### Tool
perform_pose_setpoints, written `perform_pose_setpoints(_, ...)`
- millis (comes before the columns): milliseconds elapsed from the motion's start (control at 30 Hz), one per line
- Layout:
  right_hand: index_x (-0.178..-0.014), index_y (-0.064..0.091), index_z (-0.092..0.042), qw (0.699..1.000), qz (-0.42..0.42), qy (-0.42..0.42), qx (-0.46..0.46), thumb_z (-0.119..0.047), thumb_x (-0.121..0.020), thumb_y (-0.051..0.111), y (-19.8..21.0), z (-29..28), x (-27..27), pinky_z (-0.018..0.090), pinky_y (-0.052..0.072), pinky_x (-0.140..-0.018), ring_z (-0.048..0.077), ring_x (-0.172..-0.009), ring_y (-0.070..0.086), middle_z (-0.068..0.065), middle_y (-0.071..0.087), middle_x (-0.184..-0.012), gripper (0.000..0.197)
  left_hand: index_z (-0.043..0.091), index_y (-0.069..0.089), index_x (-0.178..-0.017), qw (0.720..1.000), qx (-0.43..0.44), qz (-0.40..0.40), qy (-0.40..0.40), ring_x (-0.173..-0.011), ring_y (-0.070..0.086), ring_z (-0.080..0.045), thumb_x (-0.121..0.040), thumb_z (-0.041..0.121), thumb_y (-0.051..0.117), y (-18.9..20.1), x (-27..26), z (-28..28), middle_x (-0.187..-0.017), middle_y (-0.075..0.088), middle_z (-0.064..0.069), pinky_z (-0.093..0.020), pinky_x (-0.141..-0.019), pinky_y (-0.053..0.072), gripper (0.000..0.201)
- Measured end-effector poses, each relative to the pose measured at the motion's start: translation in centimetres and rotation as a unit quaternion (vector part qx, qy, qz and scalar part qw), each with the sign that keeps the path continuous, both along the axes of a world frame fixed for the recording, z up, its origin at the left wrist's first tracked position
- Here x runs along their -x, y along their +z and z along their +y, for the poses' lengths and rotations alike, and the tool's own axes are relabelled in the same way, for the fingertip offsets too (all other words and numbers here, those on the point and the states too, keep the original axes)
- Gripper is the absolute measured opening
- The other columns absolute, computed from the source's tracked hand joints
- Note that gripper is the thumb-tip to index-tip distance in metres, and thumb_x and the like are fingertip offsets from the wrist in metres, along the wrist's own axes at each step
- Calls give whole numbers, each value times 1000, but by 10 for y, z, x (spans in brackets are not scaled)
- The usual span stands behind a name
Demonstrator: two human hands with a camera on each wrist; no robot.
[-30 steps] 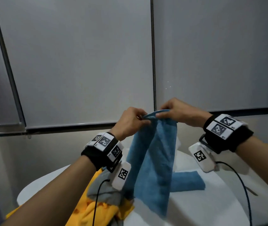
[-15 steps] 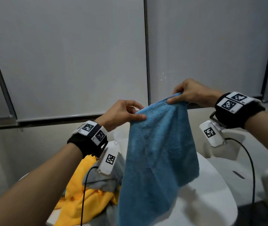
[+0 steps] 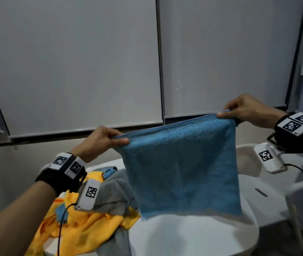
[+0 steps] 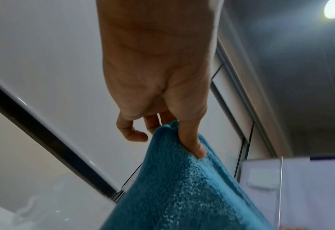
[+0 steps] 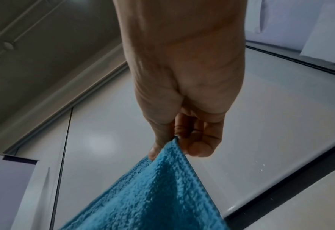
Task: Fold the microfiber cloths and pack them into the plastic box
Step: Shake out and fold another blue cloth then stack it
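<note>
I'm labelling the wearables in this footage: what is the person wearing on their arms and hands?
Both forearms are bare and the hands ungloved. Each wrist has a black band carrying white plates printed with black square codes. Below each hangs a white camera unit, also coded, trailing a thin black cable.

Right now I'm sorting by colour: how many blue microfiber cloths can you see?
2, possibly 3. One large blue microfiber cloth hangs between both hands; blue scraps and poke from the yellow-and-grey cloth pile, perhaps one cloth. More may be buried.
</note>
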State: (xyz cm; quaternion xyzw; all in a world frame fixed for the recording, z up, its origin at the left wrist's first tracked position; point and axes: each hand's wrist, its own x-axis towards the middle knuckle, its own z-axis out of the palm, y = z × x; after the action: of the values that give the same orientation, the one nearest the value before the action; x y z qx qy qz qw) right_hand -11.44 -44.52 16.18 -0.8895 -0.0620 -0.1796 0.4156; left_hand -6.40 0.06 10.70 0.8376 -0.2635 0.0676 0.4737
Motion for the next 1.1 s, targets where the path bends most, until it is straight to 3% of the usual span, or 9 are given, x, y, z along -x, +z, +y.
perform_pose_setpoints(233, -91, 70, -9, 991, 20, 29, -127, -17, -91, 70, 18, -19, 10, 22, 59, -61, 14, -65, 64, 4, 67, -76, 8, 4, 71, -101, 966, 250, 60, -42, -85, 68, -22, -86, 19, 69, 23, -7, 5, -96, 71, -15, -35, -77, 58, 21)
perform_pose_setpoints(367, -84, 68, -2, 998, 35, -36, -33, -10, -89, 72, -21, -27, -11, 17, 36, -38, 7, -42, 44, 8, 49, -58, 10, 4, 71, -98, 983, 165, 49, 61, -84, 59, -17, -85, 14, 75, -10, -26, -8, -89, 67, -10, -36, -80, 47, 17)
perform_pose_setpoints(433, -91, 67, 5, 996, 63, -43, -48, -4, -90, 69, -46, -30, -19, 18, 39, -37, 8, -39, 48, 12, 52, -58, 10, 6, 74, -96, 986, 126, 43, 98, -79, 55, -12, -87, 13, 75, -27, -33, -17, -85, 67, -6, -32, -74, 41, 11)
perform_pose_setpoints(533, -86, 65, 2, 994, 44, -47, -92, 1, -94, 63, -57, -35, -24, 17, 50, -44, 9, -46, 61, 15, 63, -64, 8, 13, 75, -95, 980, 165, 50, 103, -85, 56, -13, -92, 11, 69, -29, -39, -25, -89, 69, -3, -31, -77, 42, 7)
perform_pose_setpoints(733, -96, 66, -10, 993, -32, -18, -112, -15, -98, 60, -27, -50, -7, 26, 41, -68, 2, -71, 58, -3, 64, -79, 8, 9, 68, -92, 955, 292, 49, -14, -86, 69, -19, -98, 12, 58, -14, -18, -27, -92, 73, -8, -33, -89, 57, 12)
perform_pose_setpoints(833, -93, 63, -10, 989, 21, 30, -140, -17, -100, 56, -45, -54, 13, 31, 52, -80, 12, -86, 61, 0, 67, -88, 12, 2, 62, -97, 953, 290, 82, -36, -85, 68, -24, -95, 11, 57, -35, 5, -27, -93, 67, -17, -37, -86, 59, 10)
perform_pose_setpoints(933, -95, 59, 6, 979, 91, 65, -169, -15, -95, 56, -85, -55, 32, 30, 60, -72, 28, -85, 60, 18, 62, -88, 22, 0, 63, -96, 951, 261, 153, -54, -78, 67, -26, -80, 25, 76, -73, 27, -21, -87, 67, -21, -33, -73, 62, 33)
perform_pose_setpoints(1000, -100, 54, 15, 975, 151, 69, -148, -17, -93, 58, -114, -59, 42, 31, 56, -66, 29, -81, 55, 20, 57, -87, 32, 1, 68, -94, 954, 215, 201, -65, -83, 69, -28, -76, 32, 84, -102, 38, -15, -91, 70, -26, -35, -73, 61, 39)
perform_pose_setpoints(1100, -99, 54, 13, 957, 249, 100, -113, -22, -96, 64, -156, -70, 51, 34, 43, -63, 29, -78, 45, 17, 52, -85, 37, 4, 71, -91, 956, 129, 252, -80, -84, 68, -28, -91, 15, 67, -135, 55, -10, -91, 70, -23, -35, -71, 58, 12)
